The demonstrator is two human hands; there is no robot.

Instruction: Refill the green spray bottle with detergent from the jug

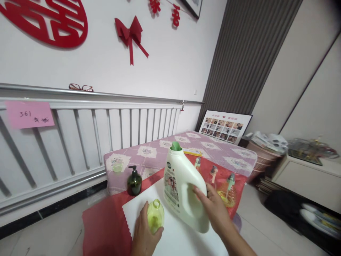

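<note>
One big red cut-out character hangs on the wall to my left. Next comes a photo board headed by a red heart, its writing too small for me to read, then a pink note marked "361", with scribbled characters after it. The label on the pale green jug is too fine to make out.

My right hand is closed around the jug's handle, near the surface's front edge; a green spout insert shows in its mouth. My left hand wraps a small yellow-green bottle, its mouth uncovered, just left of the jug. My hands are apart.

The surface wears a purple patterned cloth, a red cloth and a white sheet. Pump-topped bottles stand along its right edge, a dark pump bottle by the left edge, and a light green cap near the far-left corner. Eyeglasses rest on the pipe above the radiator.
</note>
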